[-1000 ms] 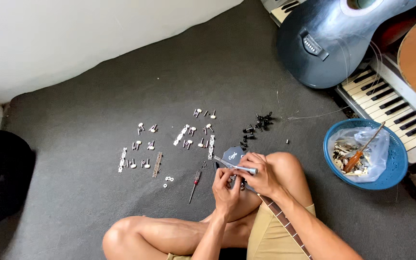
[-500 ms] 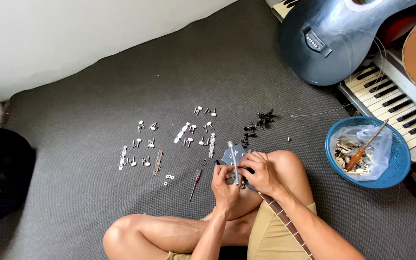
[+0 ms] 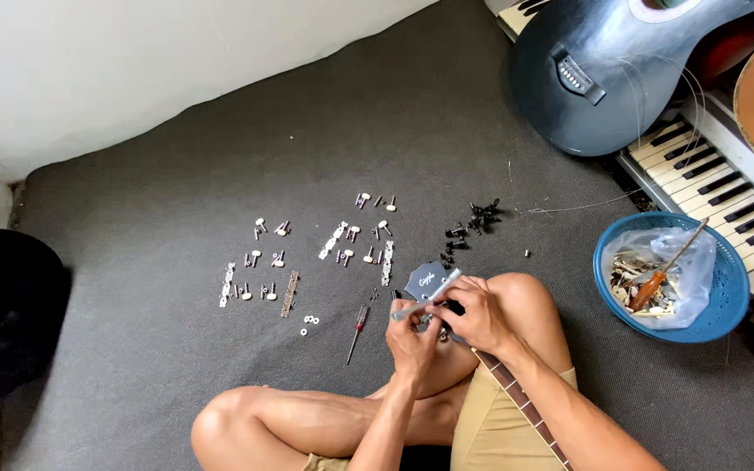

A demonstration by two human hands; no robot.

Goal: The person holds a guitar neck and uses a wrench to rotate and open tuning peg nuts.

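Hands (image 3: 447,323) on guitar headstock (image 3: 425,281) (carpet edge)

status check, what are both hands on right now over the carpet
Left hand and right hand both gripping guitar headstock over the lap. Grey strip tool across it. Small screwdriver and tuning pegs lie apart on carpet.

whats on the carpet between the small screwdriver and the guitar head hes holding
In the head view, nothing lies there: bare grey carpet separates the small screwdriver from the guitar head held in the left hand and right hand.
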